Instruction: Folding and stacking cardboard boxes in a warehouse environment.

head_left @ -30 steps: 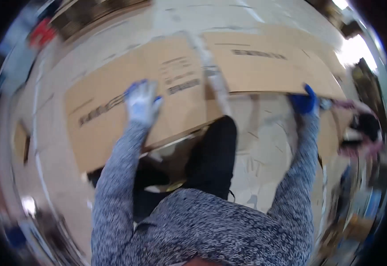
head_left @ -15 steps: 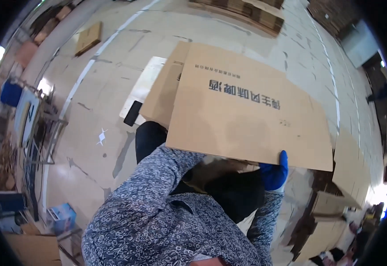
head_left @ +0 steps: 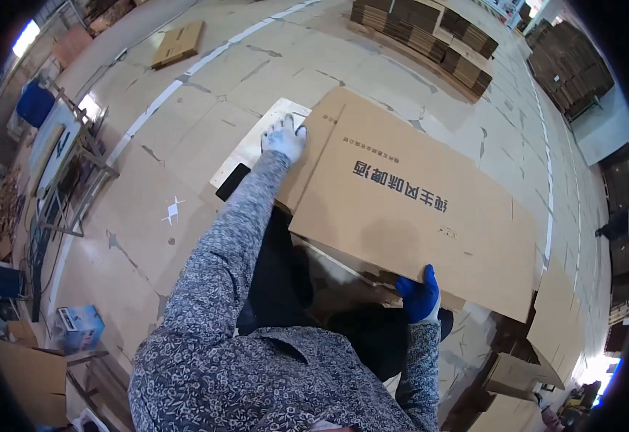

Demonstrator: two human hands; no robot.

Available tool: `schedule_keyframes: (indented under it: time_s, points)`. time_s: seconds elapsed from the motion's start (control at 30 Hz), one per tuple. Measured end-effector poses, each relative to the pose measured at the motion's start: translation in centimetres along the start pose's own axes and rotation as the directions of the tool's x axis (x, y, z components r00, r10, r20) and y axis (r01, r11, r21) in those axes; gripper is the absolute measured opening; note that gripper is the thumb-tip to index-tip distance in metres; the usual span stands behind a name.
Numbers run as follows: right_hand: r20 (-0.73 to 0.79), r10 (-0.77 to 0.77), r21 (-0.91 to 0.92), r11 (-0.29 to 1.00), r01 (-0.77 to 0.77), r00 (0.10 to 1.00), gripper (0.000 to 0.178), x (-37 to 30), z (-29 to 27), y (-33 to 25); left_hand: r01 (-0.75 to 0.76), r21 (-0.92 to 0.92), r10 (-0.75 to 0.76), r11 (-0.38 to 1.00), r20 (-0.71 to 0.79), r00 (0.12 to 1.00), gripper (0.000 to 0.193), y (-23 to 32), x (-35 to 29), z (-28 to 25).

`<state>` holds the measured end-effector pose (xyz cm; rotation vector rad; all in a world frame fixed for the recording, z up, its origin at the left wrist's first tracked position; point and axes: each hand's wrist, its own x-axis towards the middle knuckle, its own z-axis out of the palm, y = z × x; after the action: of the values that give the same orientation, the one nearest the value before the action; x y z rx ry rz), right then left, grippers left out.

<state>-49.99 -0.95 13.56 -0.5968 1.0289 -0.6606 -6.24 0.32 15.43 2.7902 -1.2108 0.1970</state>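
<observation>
A large flat piece of brown cardboard (head_left: 401,237) with dark print and crease lines lies tilted across the space before my knees. My left hand (head_left: 284,138), in a whitish glove, rests at its far left edge with the fingers spread. My right hand (head_left: 419,295), in a blue glove, grips the near edge of the cardboard, thumb on top and the other fingers mostly hidden below. Beneath the left end, a white board (head_left: 246,147) sticks out, with a black phone-like object (head_left: 233,182) on it.
Stacks of folded cardboard (head_left: 419,39) stand far ahead, more at the far right (head_left: 567,68). Loose cardboard sheets (head_left: 556,320) lie to my right. A single flat carton (head_left: 179,45) is on the floor at far left. A metal-framed table (head_left: 59,155) and a blue box (head_left: 78,327) stand left.
My left hand has come out from under the cardboard and reached forward to its left edge. My right hand has shifted slightly left and nearer, still on the near edge.
</observation>
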Motion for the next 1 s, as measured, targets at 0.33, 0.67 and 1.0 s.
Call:
schedule_keyframes:
  time_s: [0.33, 0.67, 1.0]
  points:
    - [0.236, 0.489, -0.141, 0.872, -0.469, 0.840, 0.075, -0.1, 6.7, 1.0, 0.271, -0.331, -0.136, 0.904, 0.379, 0.916, 0.081, -1.7, -1.1, -2.5]
    - [0.235, 0.581, -0.203, 0.813, -0.546, 0.779, 0.086, 3.3, 10.0, 4.6, 0.281, -0.246, -0.173, 0.928, 0.384, 0.907, 0.067, -3.8, 2.1, -0.2]
    - [0.226, 0.587, -0.113, 0.809, -0.577, 0.778, 0.107, 5.9, 11.5, 7.6, 0.088, 0.013, -0.089, 0.996, 0.088, 0.992, 0.063, -3.9, 3.7, 2.5]
